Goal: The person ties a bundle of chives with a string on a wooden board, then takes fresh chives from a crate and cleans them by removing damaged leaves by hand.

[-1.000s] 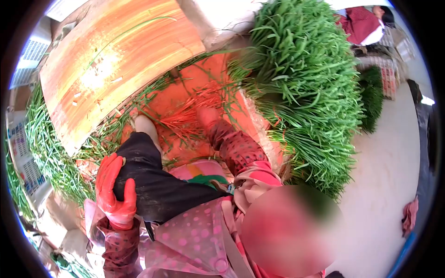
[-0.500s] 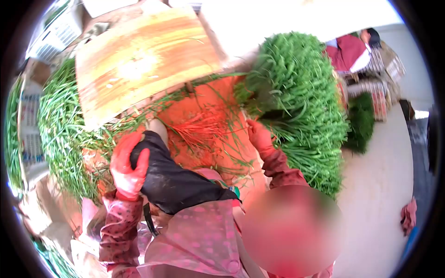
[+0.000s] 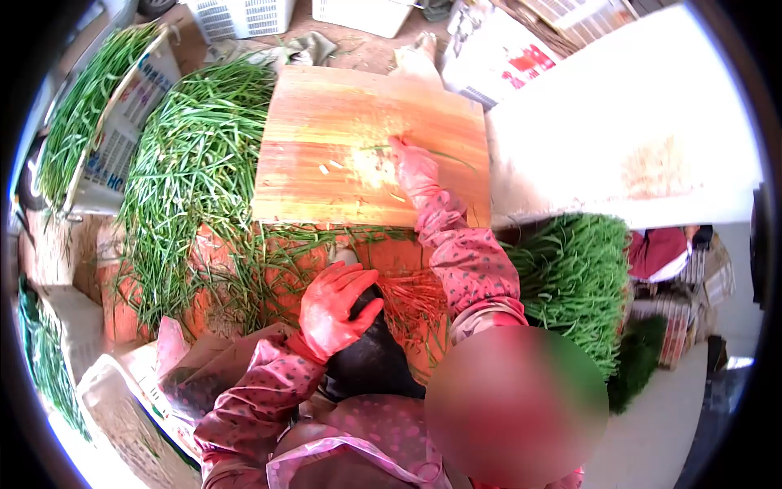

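My left hand (image 3: 338,310), in a red rubber glove, rests on my dark-trousered knee (image 3: 371,363) with its fingers spread and nothing in them. Over the wooden board (image 3: 318,196), my right hand (image 3: 415,169), also red-gloved, has its fingers closed. A thin green stalk (image 3: 452,158) sticks out on either side of those fingers, and the grip itself is partly hidden. Small pale bits lie on the board beside that hand. Red-looking stems (image 3: 411,301) and loose leaves lie on the orange sheet (image 3: 309,273) below the board.
A loose heap of long, chive-like leaves (image 3: 195,138) lies left of the board. At right stands a dense green pile (image 3: 578,285). Crates surround the spot, including a leaf-filled one (image 3: 126,134) and a white one (image 3: 244,18). A white slab (image 3: 570,147) adjoins the board's right side.
My right hand has gone from beside the green pile up onto the board, a stalk now showing at its fingers. My left hand stays on the knee. The view has turned left.
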Available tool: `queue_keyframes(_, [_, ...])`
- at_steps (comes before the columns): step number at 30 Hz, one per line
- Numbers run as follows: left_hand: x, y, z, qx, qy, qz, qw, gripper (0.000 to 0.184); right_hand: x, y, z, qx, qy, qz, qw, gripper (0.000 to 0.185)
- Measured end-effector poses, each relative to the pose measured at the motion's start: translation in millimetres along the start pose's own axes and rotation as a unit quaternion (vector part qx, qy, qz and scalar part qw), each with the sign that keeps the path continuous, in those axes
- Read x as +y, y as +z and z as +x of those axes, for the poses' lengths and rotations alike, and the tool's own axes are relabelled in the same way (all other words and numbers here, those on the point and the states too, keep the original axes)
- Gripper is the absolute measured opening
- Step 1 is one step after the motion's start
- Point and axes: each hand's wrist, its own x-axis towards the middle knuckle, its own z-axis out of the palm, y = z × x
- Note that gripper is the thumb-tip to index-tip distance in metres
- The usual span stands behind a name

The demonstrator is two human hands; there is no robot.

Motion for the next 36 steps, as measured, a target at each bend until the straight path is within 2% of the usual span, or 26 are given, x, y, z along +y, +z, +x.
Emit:
queue_keyframes(2, [-8,-6,3,0.021,-0.019,0.005,1.000,0.040,24,21,10,0.178,-0.166,-0.044,0.969,0.035])
queue_keyframes(3, [-11,-9,3,0.028,-0.033,0.005,0.999,0.038,11,0,5,0.061,-0.061,-0.109,0.990,0.035])
queue_keyframes(4, [-14,-11,1,0.041,-0.036,0.010,0.998,0.038,12,-5,-2,0.052,-0.057,-0.102,0.992,0.035])
queue_keyframes(8, [-21,-17,-17,0.080,-0.065,0.041,0.994,0.039,28,-9,-41,0.108,-0.114,-0.031,0.987,0.035])
queue_keyframes(12, [-6,-19,-34,0.051,-0.035,0.066,0.996,0.045,0,-4,-74,0.109,-0.099,-0.113,0.983,0.033])
queue_keyframes(14, [3,-16,-45,0.066,0.004,0.087,0.994,0.046,-6,12,-83,0.173,-0.187,-0.139,0.957,0.025])
queue_keyframes(15, [11,-16,-47,0.057,-0.009,0.092,0.994,0.046,9,28,-72,0.166,-0.200,-0.135,0.956,0.025])
queue_keyframes(16, [13,-15,-51,0.042,-0.021,0.101,0.994,0.048,38,48,-51,0.070,-0.075,-0.169,0.980,0.025])
queue_keyframes(17, [14,-7,-60,0.049,-0.007,0.118,0.992,0.050,45,61,-27,-0.030,0.035,-0.203,0.978,0.027])
queue_keyframes(20, [28,-34,-90,0.064,-0.015,0.167,0.984,0.051,30,16,-10,-0.016,-0.140,-0.141,0.980,0.031])
queue_keyframes(22, [56,-66,-133,-0.022,-0.153,0.078,0.985,0.049,25,13,18,-0.011,-0.201,-0.200,0.959,0.032])
queue_keyframes(24, [65,-95,-186,0.048,-0.167,0.095,0.980,0.046,13,15,37,-0.002,-0.233,-0.259,0.937,0.034])
queue_keyframes(25, [74,-118,-215,0.103,-0.202,0.099,0.969,0.044,-11,14,37,-0.044,-0.216,-0.256,0.941,0.031])
queue_keyframes(26, [85,-140,-244,0.147,-0.226,0.095,0.958,0.042,-16,14,36,-0.088,-0.262,-0.190,0.942,0.032])
queue_keyframes(27, [104,-163,-273,0.254,-0.279,0.069,0.924,0.039,-32,14,37,-0.129,-0.305,-0.126,0.935,0.034])
queue_keyframes(28, [119,-182,-300,0.354,-0.324,0.044,0.876,0.036,-59,14,33,-0.135,-0.320,-0.121,0.930,0.034])
queue_keyframes(30, [113,-205,-369,0.535,-0.381,0.143,0.741,0.028,-118,-5,-9,-0.282,-0.198,0.024,0.938,0.035])
queue_keyframes(32, [86,-224,-463,0.618,-0.393,0.147,0.665,0.024,-153,-13,-41,-0.293,-0.241,-0.020,0.925,0.035])
queue_keyframes(34, [72,-229,-547,0.646,-0.438,0.164,0.604,0.026,-174,-3,-74,-0.305,-0.279,-0.062,0.908,0.035])
queue_keyframes(36, [44,-215,-642,0.664,-0.500,0.143,0.537,0.033,-185,10,-107,-0.379,-0.212,0.073,0.898,0.036])
